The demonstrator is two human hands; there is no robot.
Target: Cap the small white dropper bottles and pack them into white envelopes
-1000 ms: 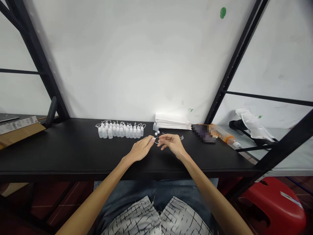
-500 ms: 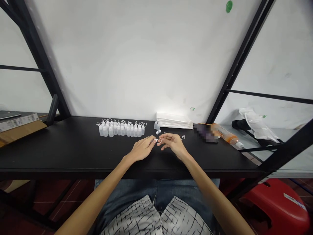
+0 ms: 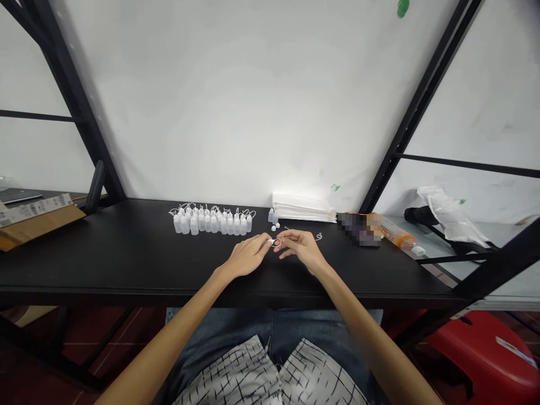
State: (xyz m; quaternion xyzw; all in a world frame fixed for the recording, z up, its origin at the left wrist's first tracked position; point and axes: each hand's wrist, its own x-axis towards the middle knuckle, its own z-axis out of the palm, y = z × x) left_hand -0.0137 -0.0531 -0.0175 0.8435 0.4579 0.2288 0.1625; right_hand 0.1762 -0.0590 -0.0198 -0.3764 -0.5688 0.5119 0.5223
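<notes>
Above the bench [image 3: 126, 253], the left hand [image 3: 248, 256] pinches a small white piece [image 3: 270, 241]; the half-curled right hand [image 3: 302, 247] meets the thin loop [image 3: 280, 242] between them, its hold too small to confirm. Loop-fitting seems in hand; the next move needs steady pinching

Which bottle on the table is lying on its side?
The big orange-labelled bottle at the far right; the small translucent bottles set down farther left all stand upright.

The small bottles [image 3: 230, 226] look like frosted plastic, the tabletop [image 3: 139, 253] smooth and matt.
</notes>
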